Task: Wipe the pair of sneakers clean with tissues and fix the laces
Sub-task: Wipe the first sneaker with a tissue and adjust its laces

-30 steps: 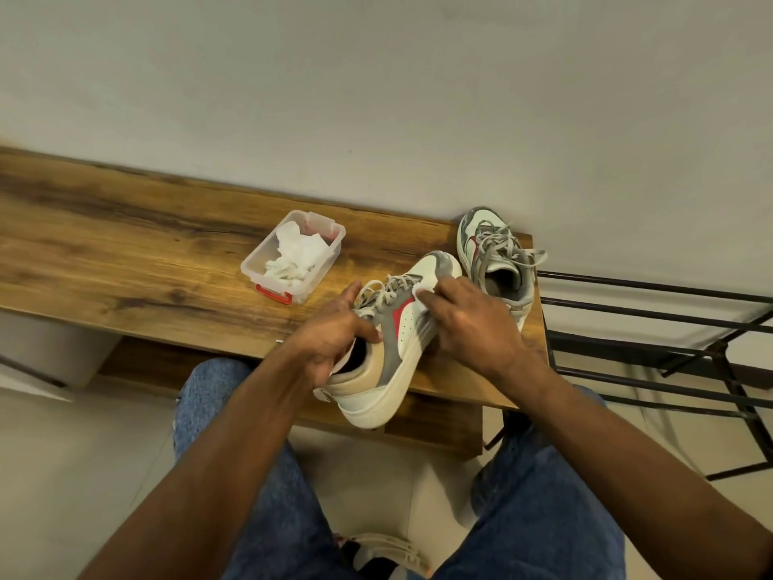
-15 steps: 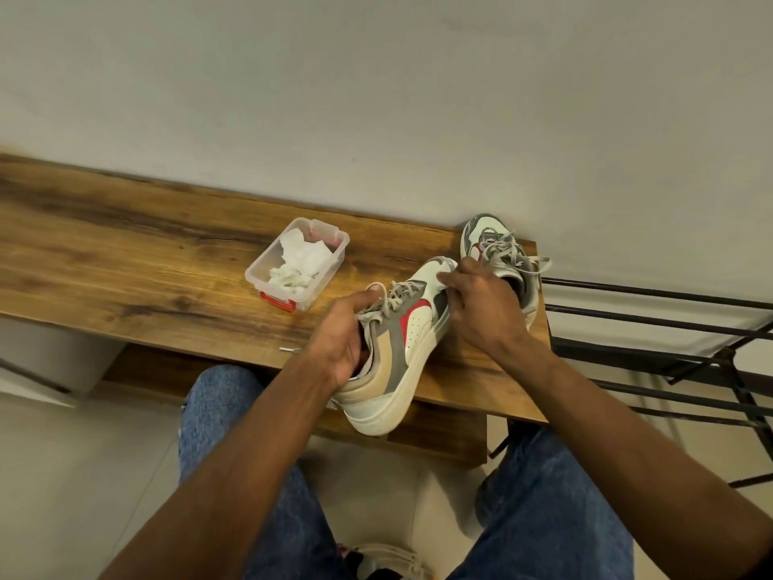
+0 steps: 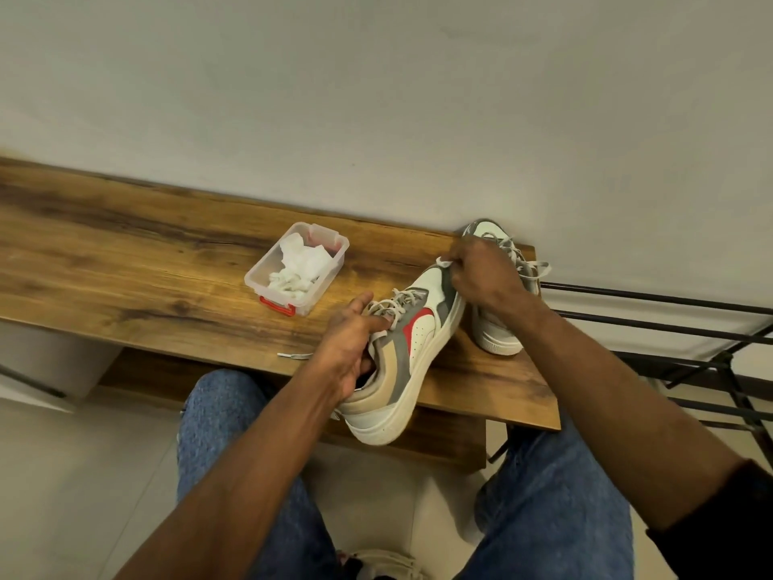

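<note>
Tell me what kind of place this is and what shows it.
Probably a home entryway or hallway corner. A low wooden bench stands against a plain wall, a black metal rack like a shoe rack sits beside it, and the floor is pale tile. No workshop or shop fittings are visible.

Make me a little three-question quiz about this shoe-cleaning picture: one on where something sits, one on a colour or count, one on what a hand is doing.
1. Where is the tissue box?
A. on the wooden bench, left of the sneakers
B. on the floor
C. on the metal rack

2. What colour is the latch on that box?
A. blue
B. red
C. green

3. What is the right hand doing?
A. resting flat on the bench
B. holding the box
C. pinching a white tissue at the toe of the held sneaker

Answers: 1 A, the box stands on the bench. 2 B, the clip at its near end is red. 3 C, white shows at the curled fingertips by the toe.
</note>
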